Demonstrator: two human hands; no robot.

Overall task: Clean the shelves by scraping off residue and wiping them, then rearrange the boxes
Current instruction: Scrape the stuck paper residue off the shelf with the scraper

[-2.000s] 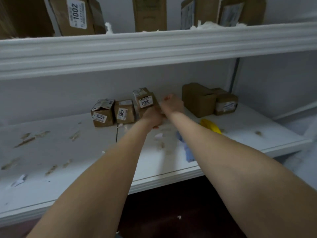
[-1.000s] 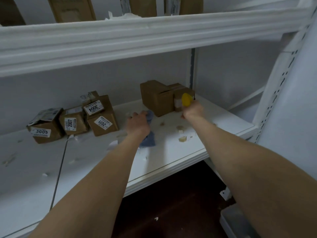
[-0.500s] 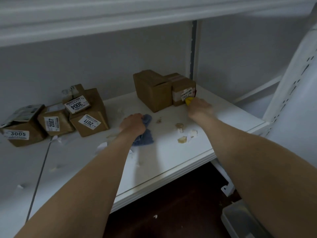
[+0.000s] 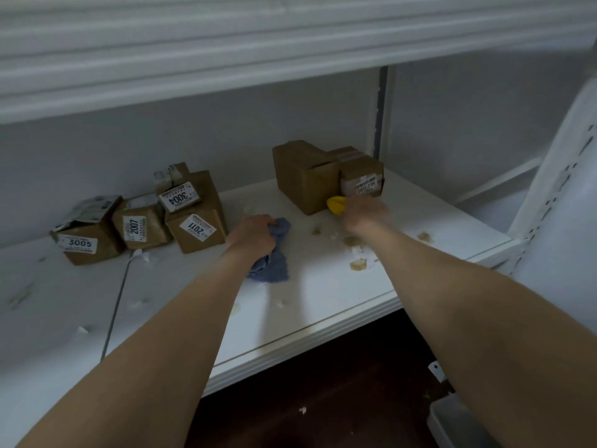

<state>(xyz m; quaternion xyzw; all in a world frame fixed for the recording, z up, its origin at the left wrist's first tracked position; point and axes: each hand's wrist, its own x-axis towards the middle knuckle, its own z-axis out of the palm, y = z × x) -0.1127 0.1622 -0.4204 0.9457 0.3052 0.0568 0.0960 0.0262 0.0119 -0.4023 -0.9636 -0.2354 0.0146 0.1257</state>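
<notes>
My left hand [image 4: 253,235] grips a crumpled blue cloth [image 4: 274,263] that lies on the white shelf [image 4: 323,305]. My right hand [image 4: 365,212] holds a yellow scraper [image 4: 336,204] low on the shelf, just in front of two brown boxes [image 4: 307,176]. Tan bits of residue [image 4: 358,264] lie on the shelf near my right wrist. At the back left stand boxes labelled 3005 [image 4: 84,234], 2007 [image 4: 139,226], 2011 [image 4: 197,227] and 3004 [image 4: 181,192], the last on top of 2011.
An upper shelf edge [image 4: 226,59] overhangs the work area. A perforated white upright [image 4: 555,202] closes the right end. White paper scraps [image 4: 82,329] dot the left shelf part. A grey bin [image 4: 452,421] sits on the dark floor at lower right.
My view has shifted right and down. My left hand let go of the boxes and took hold of the blue cloth. My right hand picked up the yellow scraper and brought it down by the right boxes.
</notes>
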